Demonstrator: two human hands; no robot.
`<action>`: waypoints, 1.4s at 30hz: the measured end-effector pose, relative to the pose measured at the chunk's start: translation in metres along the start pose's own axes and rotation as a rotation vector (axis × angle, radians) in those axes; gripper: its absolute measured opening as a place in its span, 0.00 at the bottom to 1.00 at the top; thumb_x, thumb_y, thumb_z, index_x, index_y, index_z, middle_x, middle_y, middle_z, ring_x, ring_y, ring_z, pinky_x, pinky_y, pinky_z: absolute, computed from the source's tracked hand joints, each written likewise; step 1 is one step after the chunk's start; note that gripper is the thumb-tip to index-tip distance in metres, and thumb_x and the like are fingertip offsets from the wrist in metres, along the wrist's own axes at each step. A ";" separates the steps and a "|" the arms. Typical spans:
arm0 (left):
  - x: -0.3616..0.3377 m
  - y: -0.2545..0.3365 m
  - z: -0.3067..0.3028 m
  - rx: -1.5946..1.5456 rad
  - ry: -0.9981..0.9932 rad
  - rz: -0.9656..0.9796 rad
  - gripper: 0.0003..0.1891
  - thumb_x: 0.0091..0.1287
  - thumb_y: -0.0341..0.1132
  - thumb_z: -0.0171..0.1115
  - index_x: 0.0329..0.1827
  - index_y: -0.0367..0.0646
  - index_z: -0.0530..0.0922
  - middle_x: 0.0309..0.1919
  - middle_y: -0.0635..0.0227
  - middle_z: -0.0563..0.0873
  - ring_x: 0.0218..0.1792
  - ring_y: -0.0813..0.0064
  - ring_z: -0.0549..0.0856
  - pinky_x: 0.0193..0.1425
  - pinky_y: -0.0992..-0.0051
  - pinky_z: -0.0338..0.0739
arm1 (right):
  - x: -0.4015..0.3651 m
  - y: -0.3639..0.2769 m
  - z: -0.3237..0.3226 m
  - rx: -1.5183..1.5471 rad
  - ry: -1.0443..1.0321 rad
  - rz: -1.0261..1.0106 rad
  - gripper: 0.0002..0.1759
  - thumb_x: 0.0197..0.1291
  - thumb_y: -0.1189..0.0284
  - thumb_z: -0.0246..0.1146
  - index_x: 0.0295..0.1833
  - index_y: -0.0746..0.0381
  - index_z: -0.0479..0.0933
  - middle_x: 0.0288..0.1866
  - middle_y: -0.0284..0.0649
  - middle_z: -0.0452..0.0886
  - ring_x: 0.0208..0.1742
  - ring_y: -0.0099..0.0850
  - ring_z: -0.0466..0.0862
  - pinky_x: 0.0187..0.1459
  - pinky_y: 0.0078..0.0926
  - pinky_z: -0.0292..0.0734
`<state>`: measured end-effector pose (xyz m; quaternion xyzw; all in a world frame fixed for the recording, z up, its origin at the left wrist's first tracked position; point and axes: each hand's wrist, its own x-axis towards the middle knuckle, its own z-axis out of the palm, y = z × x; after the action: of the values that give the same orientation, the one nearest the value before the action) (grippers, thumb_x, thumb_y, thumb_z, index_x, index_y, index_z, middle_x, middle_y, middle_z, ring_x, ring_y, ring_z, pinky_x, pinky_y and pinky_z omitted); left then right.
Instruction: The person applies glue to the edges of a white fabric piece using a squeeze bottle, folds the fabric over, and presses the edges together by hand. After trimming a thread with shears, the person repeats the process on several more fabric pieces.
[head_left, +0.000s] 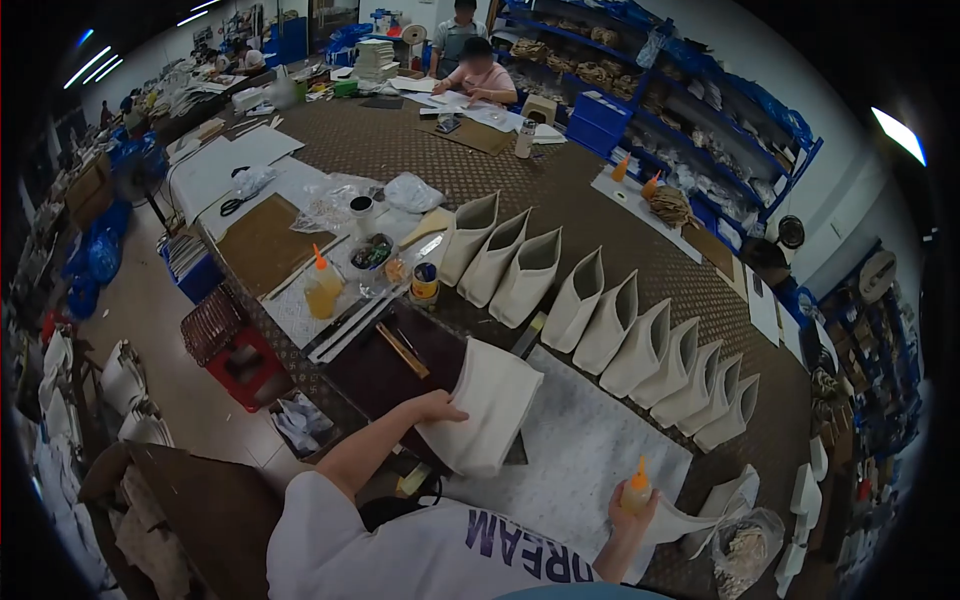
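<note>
Shirt [400,555] fills the bottom edge. Right hand [628,515] is clamped round a glue bottle [637,490], orange nozzle up, low right by the mat's corner. A white flap [700,522] lies just under it; cannot tell if the hand pins that too. Left hand [440,408] is closed on the near-left edge of a bag [492,405], fingers over the rim. The bag is tilted, resting partly on the mat [580,450] and partly on a dark board [375,375]. Bag and glue bottle are well apart. A row of bags [640,345] stands mouth-up across the table [600,210] behind. A second bottle [322,285] sits far left. Other people [478,70] work at the far end, hands nowhere near.

Step in hand reads as gluing the bag. My judgement on doing it well:
- Grip the edge firmly with the left hand so the panel lies flat.
- Tip the nozzle down only once it is over the seam.
- Lay a thin, even bead.
- Let no drips fall on the mat.
- Stay clear of the standing row.
</note>
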<state>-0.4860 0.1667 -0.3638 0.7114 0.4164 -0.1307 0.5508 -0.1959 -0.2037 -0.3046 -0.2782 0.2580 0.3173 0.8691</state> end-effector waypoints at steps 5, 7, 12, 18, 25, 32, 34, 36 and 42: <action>-0.007 0.052 0.024 -0.722 -0.296 0.204 0.31 0.63 0.52 0.63 0.59 0.35 0.72 0.52 0.56 0.80 0.52 0.64 0.81 0.55 0.66 0.76 | -0.003 0.033 0.059 0.040 0.046 -0.066 0.24 0.58 0.53 0.65 0.49 0.60 0.72 0.47 0.40 0.78 0.46 0.35 0.81 0.46 0.32 0.80; -0.029 0.073 0.021 -0.921 -0.357 0.248 0.29 0.66 0.51 0.60 0.60 0.35 0.72 0.52 0.57 0.81 0.52 0.65 0.82 0.55 0.65 0.77 | -0.004 0.044 0.084 0.013 -0.035 -0.133 0.24 0.59 0.54 0.64 0.50 0.60 0.71 0.47 0.40 0.78 0.47 0.37 0.81 0.47 0.34 0.79; -0.068 0.081 0.009 -1.504 -0.449 0.306 0.28 0.70 0.51 0.53 0.62 0.36 0.70 0.55 0.56 0.80 0.54 0.63 0.81 0.58 0.62 0.76 | -0.014 0.107 0.147 -0.077 -0.197 -0.336 0.27 0.58 0.53 0.65 0.55 0.59 0.69 0.48 0.40 0.77 0.48 0.38 0.80 0.49 0.36 0.79; -0.095 0.052 0.031 -1.708 -0.459 0.494 0.29 0.70 0.49 0.51 0.68 0.37 0.64 0.62 0.55 0.74 0.62 0.55 0.74 0.67 0.57 0.67 | 0.027 0.155 0.158 -0.157 -0.270 -0.156 0.31 0.59 0.50 0.63 0.60 0.57 0.65 0.54 0.39 0.75 0.55 0.36 0.77 0.57 0.34 0.74; -0.099 0.042 0.001 -1.797 -0.434 0.521 0.26 0.66 0.37 0.51 0.64 0.30 0.64 0.59 0.49 0.75 0.58 0.51 0.77 0.65 0.55 0.68 | 0.000 0.136 0.207 -0.169 -0.436 -0.419 0.29 0.62 0.56 0.63 0.63 0.56 0.63 0.56 0.37 0.73 0.56 0.31 0.76 0.57 0.36 0.73; -0.096 0.044 0.018 -1.455 0.069 0.404 0.23 0.69 0.39 0.53 0.63 0.35 0.67 0.56 0.57 0.78 0.56 0.62 0.79 0.62 0.62 0.71 | -0.028 0.097 0.234 -0.612 -0.662 -0.768 0.38 0.55 0.64 0.70 0.66 0.58 0.57 0.58 0.39 0.69 0.58 0.32 0.73 0.60 0.34 0.72; -0.109 0.046 0.031 -1.491 0.060 0.334 0.24 0.69 0.41 0.55 0.63 0.36 0.68 0.55 0.59 0.78 0.56 0.64 0.79 0.61 0.64 0.72 | -0.044 0.109 0.246 -1.003 -0.558 -1.033 0.44 0.50 0.68 0.73 0.68 0.58 0.54 0.60 0.41 0.66 0.60 0.33 0.71 0.59 0.34 0.72; -0.113 0.043 0.041 -1.490 0.033 0.296 0.25 0.69 0.44 0.56 0.63 0.38 0.68 0.55 0.61 0.78 0.55 0.67 0.79 0.58 0.66 0.73 | -0.037 0.115 0.245 -1.008 -0.642 -0.924 0.48 0.47 0.70 0.74 0.68 0.58 0.51 0.61 0.42 0.63 0.61 0.33 0.69 0.58 0.33 0.73; -0.109 0.035 0.059 -1.459 -0.044 0.212 0.29 0.68 0.48 0.58 0.65 0.40 0.65 0.57 0.64 0.75 0.55 0.70 0.77 0.57 0.69 0.73 | -0.009 0.145 0.242 -0.964 -0.711 -0.862 0.49 0.46 0.70 0.75 0.68 0.59 0.49 0.61 0.43 0.61 0.61 0.33 0.69 0.58 0.30 0.72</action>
<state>-0.5120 0.0632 -0.2912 0.1978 0.3154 0.2193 0.9018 -0.2373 0.0429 -0.1730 -0.5861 -0.3396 0.0970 0.7292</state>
